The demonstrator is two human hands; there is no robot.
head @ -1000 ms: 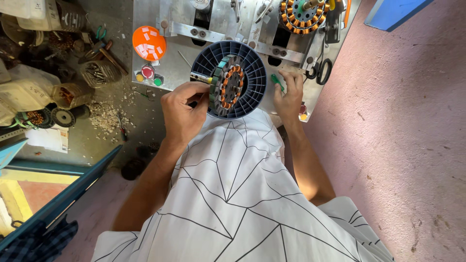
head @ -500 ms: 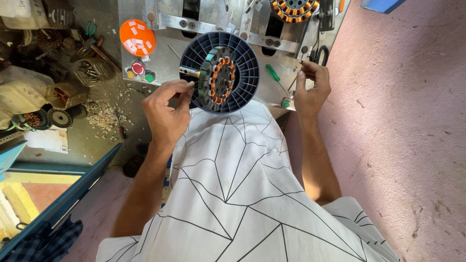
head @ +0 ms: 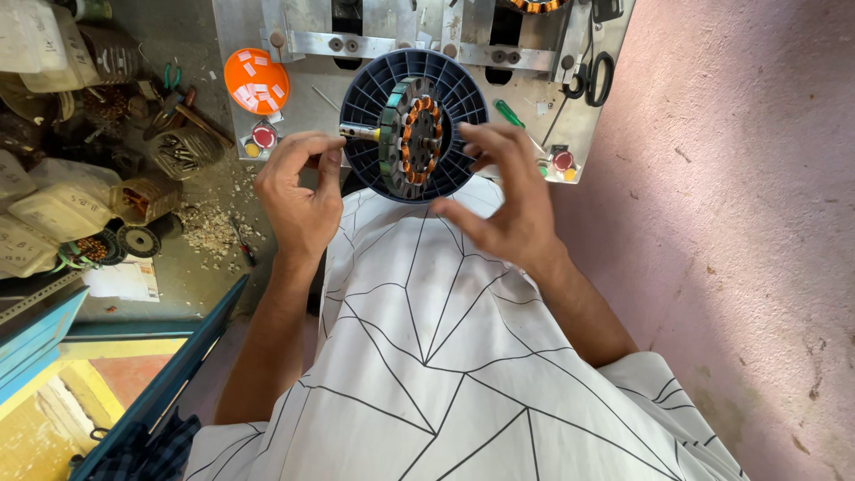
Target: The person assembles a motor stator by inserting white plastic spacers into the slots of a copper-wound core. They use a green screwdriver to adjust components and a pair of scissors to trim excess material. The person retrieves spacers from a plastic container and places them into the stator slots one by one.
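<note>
Round dark-blue ribbed plastic disc (head: 415, 125) with copper-wound stator (head: 419, 134), far centre above metal tabletop (head: 294, 116). Left hand (head: 301, 191) pinching steel shaft (head: 356, 134); right hand (head: 508, 196) spread, released, near rim. Probably heavy, rigid; windings fragile, so rim or shaft best.

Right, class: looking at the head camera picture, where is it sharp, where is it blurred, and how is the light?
Head view: the dark round reel and left hand are sharp; the right hand is slightly motion-blurred; light is soft and even, with no hard shadows; mild glare on the metal plate; straight edges bend towards the corners.
</note>
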